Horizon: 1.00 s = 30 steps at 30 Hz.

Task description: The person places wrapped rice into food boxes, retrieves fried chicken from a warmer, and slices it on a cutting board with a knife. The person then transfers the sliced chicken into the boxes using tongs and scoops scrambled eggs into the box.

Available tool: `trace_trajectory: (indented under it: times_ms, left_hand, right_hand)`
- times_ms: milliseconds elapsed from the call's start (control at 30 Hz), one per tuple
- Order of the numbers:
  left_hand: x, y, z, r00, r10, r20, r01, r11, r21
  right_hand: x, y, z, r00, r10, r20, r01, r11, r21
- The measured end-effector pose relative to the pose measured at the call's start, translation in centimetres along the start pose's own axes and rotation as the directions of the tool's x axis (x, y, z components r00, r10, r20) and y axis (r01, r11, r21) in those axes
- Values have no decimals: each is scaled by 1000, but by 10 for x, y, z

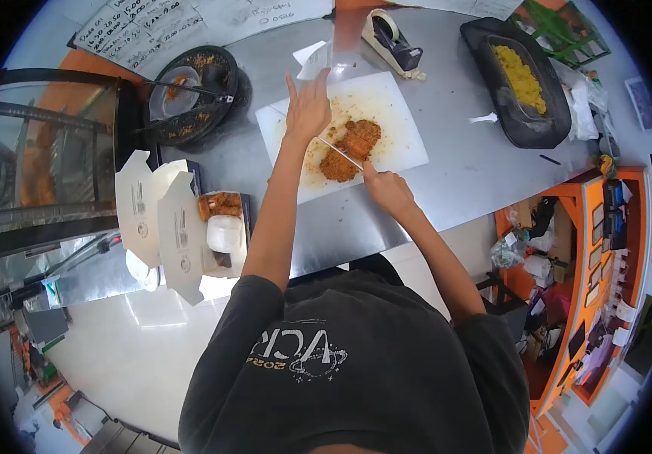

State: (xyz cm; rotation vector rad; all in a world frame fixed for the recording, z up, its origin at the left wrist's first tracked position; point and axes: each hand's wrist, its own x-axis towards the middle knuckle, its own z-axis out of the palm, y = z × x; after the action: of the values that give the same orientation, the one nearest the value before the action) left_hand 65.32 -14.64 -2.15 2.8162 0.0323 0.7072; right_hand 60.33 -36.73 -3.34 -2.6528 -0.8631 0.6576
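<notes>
A rectangular white cutting board (411, 147) lay flat on the grey metal table (441, 94), directly before the person, where both hands reached it; it presumably kept blade and crumbs off the metal. The brown, crumb-coated piece of food (361, 138) rested on the board's central area, with the thin, straight metal knife (341, 154) slanting across it. The right hand (388, 191) was closed around the knife's handle end, a grip that appeared to control the blade's angle. The left hand (309, 112) was open, fingers extended away from the body, its heel near the blade's far end; contact could not be determined, though the posture would have suited steadying the blade while keeping fingers off the edge. The open cardboard box with pale flaps (182, 234) stood at the left, its flaps folded outward, leaving the contents accessible. The black tray of yellow food (485, 47) sat well apart, at the right, leaving working clearance.
</notes>
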Motion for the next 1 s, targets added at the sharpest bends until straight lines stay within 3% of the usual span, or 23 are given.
trace_trajectory:
  times_ms: [67,467,600,700,800,900,1000]
  left_hand:
    - [2,0,-4,1000,23,-5,-23,1000,-5]
    - [1,-6,37,969,109,222,-98,993,-61]
    - [-3,-11,50,949,78,305,-39,991,-130]
    - [-2,-12,54,954,146,262,-117,985,-124]
    - [3,-10,48,939,123,321,-86,988,-129]
    - [2,-10,45,977,118,178,-84,979,-188]
    - [6,-9,31,982,-6,188,45,978,-204]
  right_hand:
    - [-5,-8,0,1000,13,26,-16,995,97]
    - [-6,-26,31,992,121,33,-124,986,113]
    - [1,-31,35,983,177,37,-180,978,105]
    - [-4,-30,49,985,174,6,-173,976,128]
    - [-1,-25,51,989,133,-56,-125,984,127]
    - [-3,-26,48,989,130,-65,-121,984,133]
    - [-3,-30,28,989,139,-53,-128,975,184]
